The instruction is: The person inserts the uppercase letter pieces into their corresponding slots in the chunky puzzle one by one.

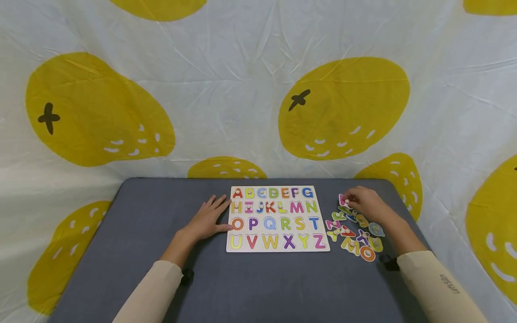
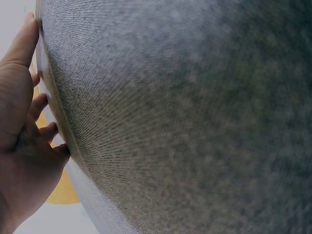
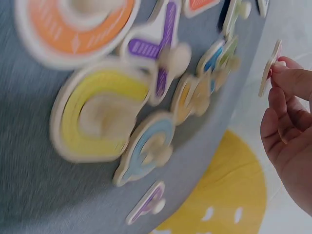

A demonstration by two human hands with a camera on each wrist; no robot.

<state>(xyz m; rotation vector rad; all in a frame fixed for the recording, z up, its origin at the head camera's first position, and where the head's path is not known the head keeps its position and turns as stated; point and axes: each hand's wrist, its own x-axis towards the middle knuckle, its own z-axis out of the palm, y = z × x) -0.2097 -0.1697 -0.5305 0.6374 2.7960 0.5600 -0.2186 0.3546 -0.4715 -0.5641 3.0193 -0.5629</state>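
My right hand [image 1: 365, 202] pinches a pink letter piece [image 1: 342, 200] at the far end of a pile of loose pieces. In the right wrist view this wooden piece [image 3: 269, 70] shows edge-on between thumb and fingers, above the table. The alphabet puzzle board [image 1: 278, 244] lies flat in the middle, with knobs showing on several letters in its upper rows. At its left edge my left hand [image 1: 206, 219] rests with spread fingers, the thumb and fingertips right at the board. The left wrist view shows that hand's fingers [image 2: 24, 41] along the table's surface.
Loose knobbed letters lie right of the board, among them an orange O [image 1: 367, 254], a yellow M [image 1: 350, 245] and a blue Q [image 1: 376, 229]. A grey cloth covers the table [image 1: 258, 287]. Behind it hangs a white curtain [image 1: 226, 112] with yellow fruit shapes.
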